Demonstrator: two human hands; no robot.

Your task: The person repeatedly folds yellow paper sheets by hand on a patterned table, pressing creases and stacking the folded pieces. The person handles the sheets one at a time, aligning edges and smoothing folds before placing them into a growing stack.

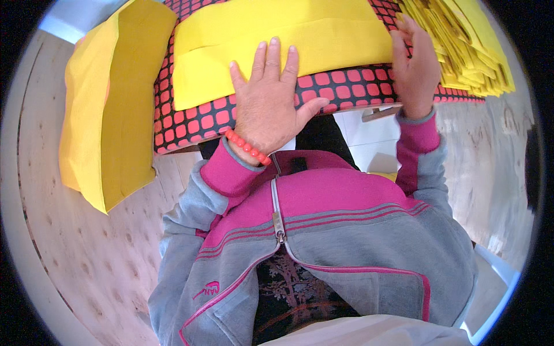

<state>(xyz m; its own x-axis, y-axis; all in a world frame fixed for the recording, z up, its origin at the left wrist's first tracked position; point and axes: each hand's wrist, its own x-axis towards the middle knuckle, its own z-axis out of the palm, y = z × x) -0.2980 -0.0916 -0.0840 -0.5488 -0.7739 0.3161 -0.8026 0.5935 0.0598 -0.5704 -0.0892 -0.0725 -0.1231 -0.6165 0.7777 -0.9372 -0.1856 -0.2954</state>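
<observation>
A folded yellow cloth [329, 43] lies on a table cover [210, 118] patterned in black with coral-pink squares. My left hand [268, 98] is pressed flat on the cloth's near part, fingers spread and thumb out to the right; a red bead bracelet [248, 147] circles that wrist. At the cloth's right edge is my right hand [416, 69], with its fingers loosely bent and a gap between thumb and fingers. Nothing shows in its grasp. Immediately right of it lies a stack of several yellow cloth pieces [473, 49], their edges fanned unevenly.
Another large yellow cloth [118, 109] stands or hangs at the table's left end, its lower corner dropping below the tabletop. The table's near edge curves just ahead of my body. Pale wood-grained flooring [86, 254] shows at left, and white tiles [369, 130] show under the table.
</observation>
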